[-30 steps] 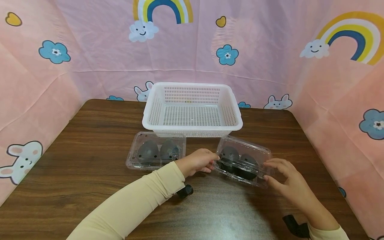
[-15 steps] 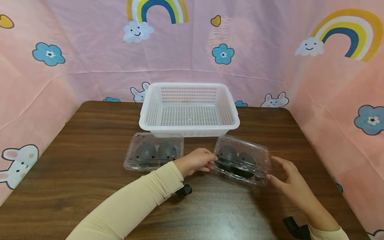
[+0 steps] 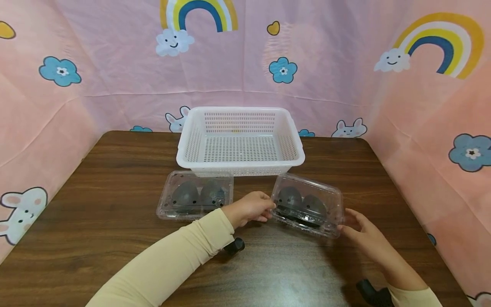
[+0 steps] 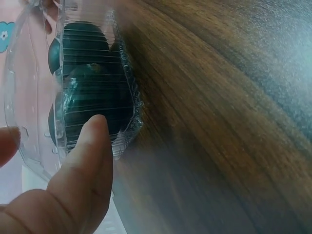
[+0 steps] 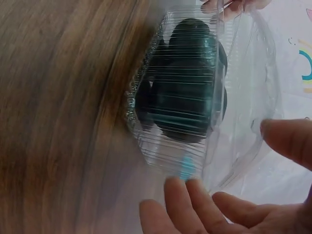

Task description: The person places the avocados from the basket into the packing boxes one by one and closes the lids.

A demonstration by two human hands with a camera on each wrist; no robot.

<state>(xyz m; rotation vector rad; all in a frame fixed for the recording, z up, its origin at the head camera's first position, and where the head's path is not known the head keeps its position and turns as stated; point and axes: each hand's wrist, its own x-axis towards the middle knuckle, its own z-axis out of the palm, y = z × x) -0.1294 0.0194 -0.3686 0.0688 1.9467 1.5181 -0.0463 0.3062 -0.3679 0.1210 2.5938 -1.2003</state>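
In the head view a clear plastic clamshell box stands slightly turned at centre right, its lid lying over the base. Dark green avocados show through its ridged side in the left wrist view. My left hand pinches the box's left end between thumb and a finger. At the opposite end is my right hand, its thumb by the lid edge and its relaxed fingers beside the base corner. A second clamshell box, also with dark avocados inside, rests left of the left hand.
A white perforated basket stands behind both boxes, close to their back edges. The wooden table ends at a patterned cloth at the back and sides. Black camera mounts hang under the wrists.
My right hand's fingers have slid off the lid's top, down around the right end of the box. The left hand stays at its end. The head view has shifted slightly.
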